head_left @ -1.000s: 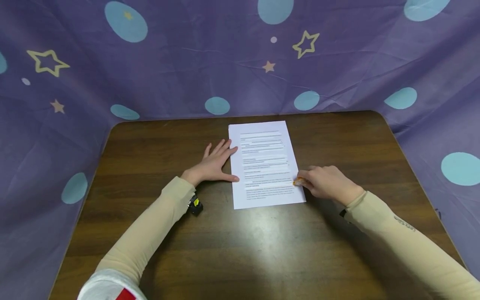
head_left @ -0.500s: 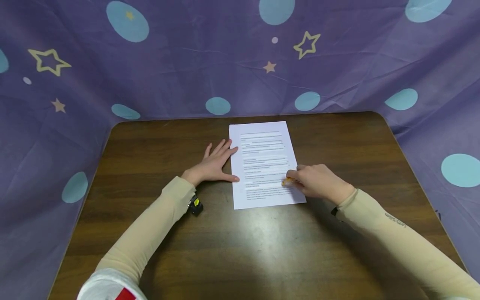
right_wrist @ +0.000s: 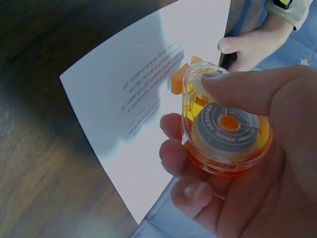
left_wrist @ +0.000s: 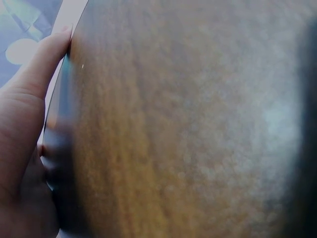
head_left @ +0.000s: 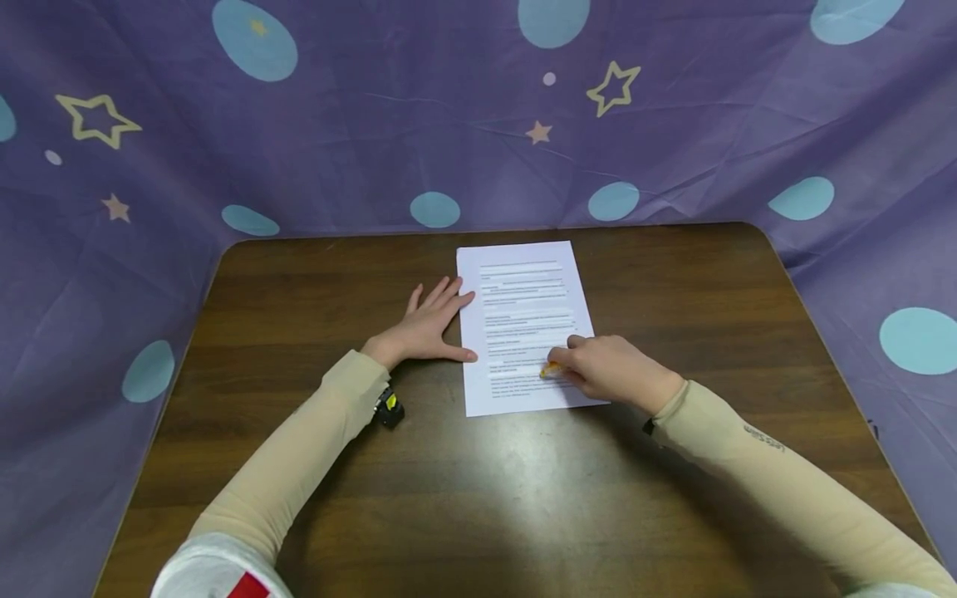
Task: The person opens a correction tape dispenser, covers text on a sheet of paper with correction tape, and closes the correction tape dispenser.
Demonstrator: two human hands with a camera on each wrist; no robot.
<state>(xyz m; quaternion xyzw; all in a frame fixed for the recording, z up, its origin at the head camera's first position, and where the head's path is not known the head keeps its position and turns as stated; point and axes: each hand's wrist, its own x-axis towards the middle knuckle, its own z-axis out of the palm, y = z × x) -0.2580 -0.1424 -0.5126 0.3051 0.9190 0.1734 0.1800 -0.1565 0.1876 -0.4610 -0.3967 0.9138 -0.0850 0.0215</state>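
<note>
A sheet of printed paper (head_left: pixel 478 400) lies on the brown table, with white strips across many of its text lines. My right hand (head_left: pixel 609 365) holds an orange, clear-cased correction tape (right_wrist: pixel 230 131), thumb on one side and fingers curled round the other. Its orange tip (head_left: pixel 547 371) is right at the lower part of the text. On the sheet's left edge rests my left hand (head_left: pixel 422 328), fingers spread and holding nothing. The left wrist view shows its thumb (left_wrist: pixel 47 57) at the paper's edge.
The wooden table (head_left: pixel 336 498) reaches back to a purple curtain (head_left: pixel 336 149) with stars and blue dots, which also hangs at both sides. A small black device (head_left: pixel 389 409) is strapped at the left wrist.
My right hand has slid left across the sheet with the correction tape, from near its right edge toward the middle of the text. The left hand and the paper have stayed put.
</note>
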